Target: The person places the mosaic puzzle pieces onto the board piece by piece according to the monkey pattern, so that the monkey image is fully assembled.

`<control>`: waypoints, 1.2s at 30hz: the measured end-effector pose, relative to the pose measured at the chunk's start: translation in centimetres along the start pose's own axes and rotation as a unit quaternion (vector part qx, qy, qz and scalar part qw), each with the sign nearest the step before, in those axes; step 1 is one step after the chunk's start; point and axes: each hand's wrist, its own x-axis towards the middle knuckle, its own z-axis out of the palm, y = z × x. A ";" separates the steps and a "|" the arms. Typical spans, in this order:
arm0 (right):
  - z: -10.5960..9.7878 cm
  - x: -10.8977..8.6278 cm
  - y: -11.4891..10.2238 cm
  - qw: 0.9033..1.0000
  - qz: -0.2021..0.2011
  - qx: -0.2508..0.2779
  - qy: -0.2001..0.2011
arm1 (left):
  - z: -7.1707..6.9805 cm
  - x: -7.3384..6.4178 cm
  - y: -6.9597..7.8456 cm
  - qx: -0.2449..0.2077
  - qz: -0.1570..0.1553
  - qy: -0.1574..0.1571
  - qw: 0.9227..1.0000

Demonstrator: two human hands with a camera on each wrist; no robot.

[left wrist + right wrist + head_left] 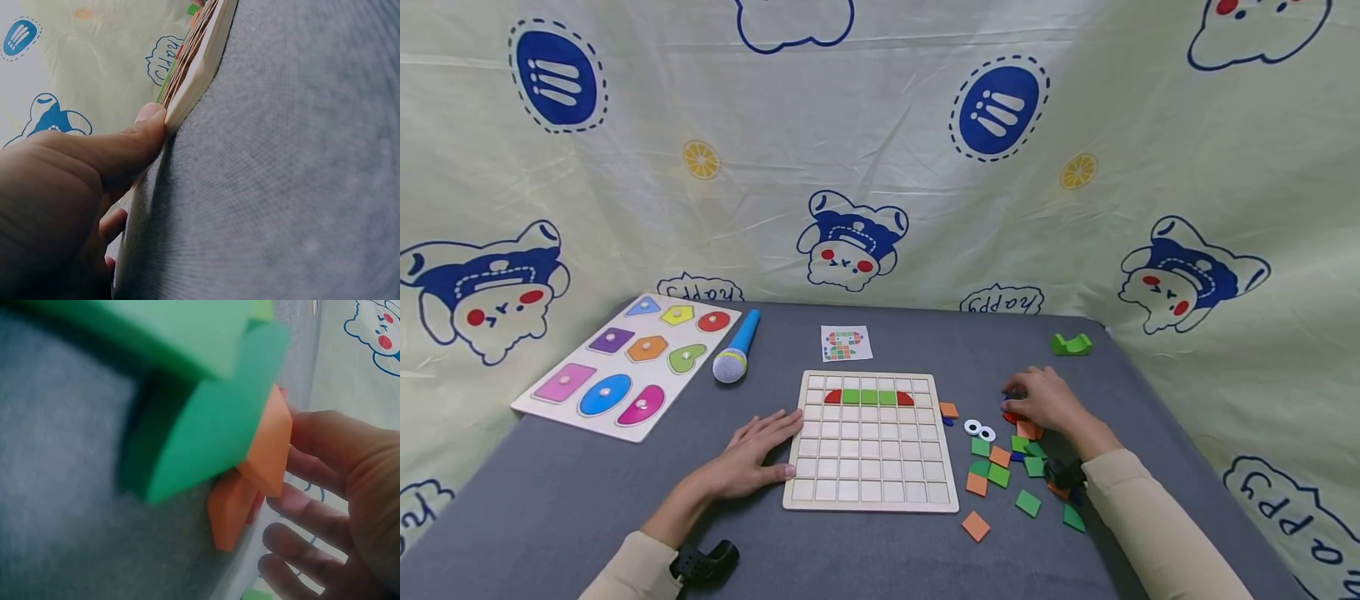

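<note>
A square wooden grid board (871, 454) lies on the table, with a row of green square tiles (868, 397) between two red rounded pieces (832, 397) near its far side. My left hand (756, 454) rests along the board's left edge, fingers extended; in the left wrist view the thumb (147, 125) touches the board's side. At the far end of the loose pieces is my right hand (1047, 398), fingers bent down by a red piece (1011, 417) and a bit of blue. An orange tile (272, 447) hides its thumb and index tips in the right wrist view.
Loose green (1028, 503) and orange tiles (976, 526) and white rings (972, 427) lie right of the board. Behind it is a small pattern card (847, 343). A shape board (655, 379) and toy microphone (737, 350) are left; a green curved block (1071, 345) sits back right.
</note>
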 end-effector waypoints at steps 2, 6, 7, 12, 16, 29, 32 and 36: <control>0.0 0.1 0.2 1.000 -0.002 -0.002 -0.004 | 0.0 0.0 0.0 0.000 0.000 -0.001 1.000; -0.1 0.0 0.4 1.000 -0.009 0.003 -0.011 | 0.0 0.1 -0.1 0.001 0.000 -0.001 1.000; -0.1 -0.1 0.5 1.000 -0.010 0.004 -0.014 | 0.0 0.1 -0.1 0.001 0.001 -0.001 1.000; -0.3 -0.3 0.7 0.999 -0.018 0.011 -0.028 | 0.1 0.1 -0.3 0.001 0.006 0.002 1.000; -0.3 -0.3 0.9 0.999 -0.024 0.015 -0.037 | 0.1 0.1 -0.3 0.001 0.007 0.002 1.000; -0.3 -0.5 1.2 0.999 -0.029 0.013 -0.027 | 0.1 0.1 -0.2 0.003 0.004 0.002 1.000; -0.3 -0.6 1.1 0.999 -0.031 0.010 -0.023 | 0.1 0.0 -0.2 0.002 0.003 0.001 1.000; -0.4 -0.9 0.5 0.999 -0.034 0.015 -0.012 | 0.1 0.0 -0.2 0.000 0.002 -0.001 1.000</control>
